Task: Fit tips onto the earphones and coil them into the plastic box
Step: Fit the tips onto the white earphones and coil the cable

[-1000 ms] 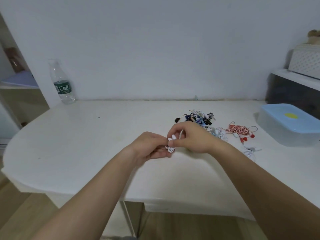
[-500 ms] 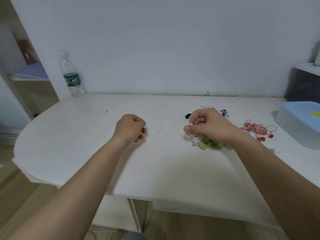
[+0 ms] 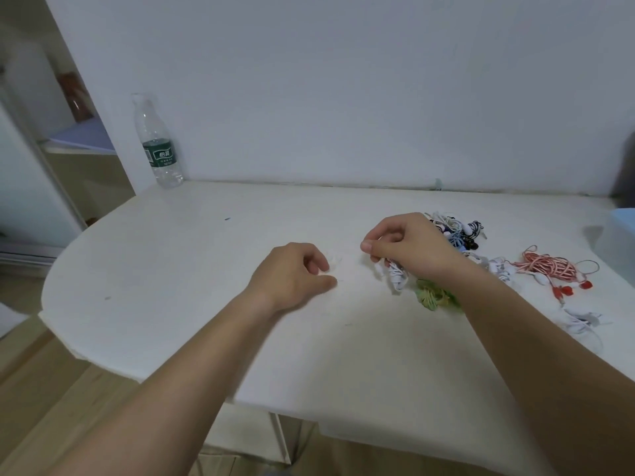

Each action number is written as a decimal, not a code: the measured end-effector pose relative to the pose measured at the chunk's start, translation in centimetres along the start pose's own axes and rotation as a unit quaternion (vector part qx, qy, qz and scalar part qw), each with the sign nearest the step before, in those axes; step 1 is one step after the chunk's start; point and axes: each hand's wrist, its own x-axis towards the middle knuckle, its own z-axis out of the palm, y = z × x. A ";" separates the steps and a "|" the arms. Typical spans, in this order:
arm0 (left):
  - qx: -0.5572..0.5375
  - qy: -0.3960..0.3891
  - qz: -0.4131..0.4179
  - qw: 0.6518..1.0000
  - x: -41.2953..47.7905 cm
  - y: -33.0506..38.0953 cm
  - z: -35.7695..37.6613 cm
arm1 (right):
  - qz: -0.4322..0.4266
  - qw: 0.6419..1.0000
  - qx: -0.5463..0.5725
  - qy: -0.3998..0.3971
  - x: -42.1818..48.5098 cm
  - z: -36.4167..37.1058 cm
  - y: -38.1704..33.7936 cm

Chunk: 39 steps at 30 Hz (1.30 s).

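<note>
My right hand (image 3: 409, 245) hovers over the white table (image 3: 206, 269) and pinches a bundle of white earphones (image 3: 395, 278) that dangles below its fingers. My left hand (image 3: 295, 273) rests on the table to the left, fingers curled, thumb on the surface, nothing visible in it. Small white ear tips (image 3: 335, 261) lie just past its fingertips. A green earphone set (image 3: 433, 297) lies under my right wrist. The plastic box (image 3: 622, 235) with a blue lid sits at the right edge, cut off by the frame.
A tangled pile of earphones (image 3: 458, 231) lies behind my right hand. A red-and-white coiled set (image 3: 549, 269) and a loose white set (image 3: 580, 321) lie to the right. A water bottle (image 3: 158, 142) stands at the back left against the wall.
My hands were joined on the white earphones, then parted. The left hand has since moved right toward the ear tips. The right hand still holds the white earphones.
</note>
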 end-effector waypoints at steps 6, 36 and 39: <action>0.023 -0.002 0.013 1.000 0.3 0.2 0.3 | -0.001 1.000 0.013 0.007 0.1 0.5 1.0; -0.546 -0.047 0.018 0.836 1.7 4.8 3.2 | -0.027 0.974 0.222 0.049 -1.1 -0.5 2.0; -0.542 -0.050 0.016 0.839 1.6 4.9 3.3 | -0.029 0.974 0.217 0.057 -1.1 -0.4 2.1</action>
